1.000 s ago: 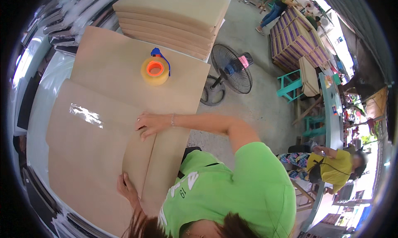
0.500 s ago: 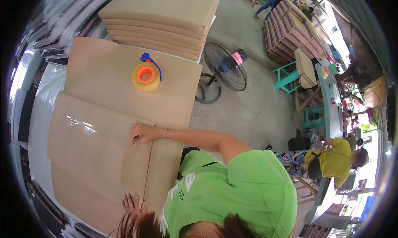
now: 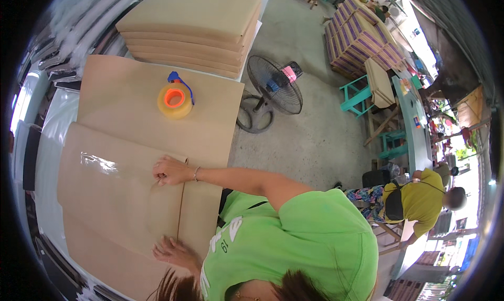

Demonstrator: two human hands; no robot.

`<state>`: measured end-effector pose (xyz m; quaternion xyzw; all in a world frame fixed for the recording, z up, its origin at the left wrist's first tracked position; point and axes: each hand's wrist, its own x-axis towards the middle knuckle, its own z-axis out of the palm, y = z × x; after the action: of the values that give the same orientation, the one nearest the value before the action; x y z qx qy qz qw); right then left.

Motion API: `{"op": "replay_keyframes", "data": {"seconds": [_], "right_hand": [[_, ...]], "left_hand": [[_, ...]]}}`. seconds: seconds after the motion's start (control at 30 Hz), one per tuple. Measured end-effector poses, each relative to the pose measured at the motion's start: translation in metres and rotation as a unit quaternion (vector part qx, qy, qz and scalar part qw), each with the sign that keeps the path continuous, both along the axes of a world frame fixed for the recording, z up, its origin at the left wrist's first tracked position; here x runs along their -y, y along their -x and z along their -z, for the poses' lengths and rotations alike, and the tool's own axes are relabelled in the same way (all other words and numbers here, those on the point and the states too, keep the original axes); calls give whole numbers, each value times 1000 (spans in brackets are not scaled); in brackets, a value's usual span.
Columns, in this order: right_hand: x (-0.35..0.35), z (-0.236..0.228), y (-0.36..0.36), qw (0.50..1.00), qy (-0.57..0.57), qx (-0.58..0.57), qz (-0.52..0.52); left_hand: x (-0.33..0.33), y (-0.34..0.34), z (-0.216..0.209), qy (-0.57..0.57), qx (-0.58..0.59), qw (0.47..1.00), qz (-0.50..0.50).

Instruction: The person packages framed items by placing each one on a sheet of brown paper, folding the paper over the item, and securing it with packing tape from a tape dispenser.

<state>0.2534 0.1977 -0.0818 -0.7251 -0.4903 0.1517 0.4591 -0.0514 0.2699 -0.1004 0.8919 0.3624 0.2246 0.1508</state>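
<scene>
A large brown paperboard sheet [image 3: 105, 196] lies folded in front of me, its surface catching a glossy glare. A dark seam line runs along its near right edge, and a faint smooth strip lies beside it. My right hand [image 3: 172, 171], with a bracelet at the wrist, presses on the sheet near the top of the seam. Its fingers are curled together, and anything inside them is hidden. My left hand [image 3: 173, 252] rests lower on the sheet, fingers spread and flat. Beyond the right hand stands a yellowish tape roll [image 3: 169, 113] with an orange core and blue handle.
A tall stack of brown boards [image 3: 184, 49] stands at the back. Plastic-wrapped bundles [image 3: 79, 28] line the left. Right of the table are a black floor fan [image 3: 275, 86], teal stools [image 3: 357, 99], striped bundles [image 3: 362, 38] and a person in a yellow top [image 3: 420, 201].
The view has shifted slightly. My right hand's fingers have curled in more tightly near the seam. My left hand has come further into view and lies flatter.
</scene>
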Motion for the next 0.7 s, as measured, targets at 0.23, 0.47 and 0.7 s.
{"op": "replay_keyframes", "data": {"seconds": [0.23, 0.47, 0.7], "right_hand": [[-10, 17, 15, 955, 88, 278, 52], [-60, -5, -4, 958, 145, 234, 85], [38, -52, -136, 959, -137, 33, 244]], "left_hand": [[42, -81, -9, -9, -163, 983, -79], [44, -100, -32, 30, -134, 984, -118], [54, -97, -32, 12, -115, 963, -243]]}}
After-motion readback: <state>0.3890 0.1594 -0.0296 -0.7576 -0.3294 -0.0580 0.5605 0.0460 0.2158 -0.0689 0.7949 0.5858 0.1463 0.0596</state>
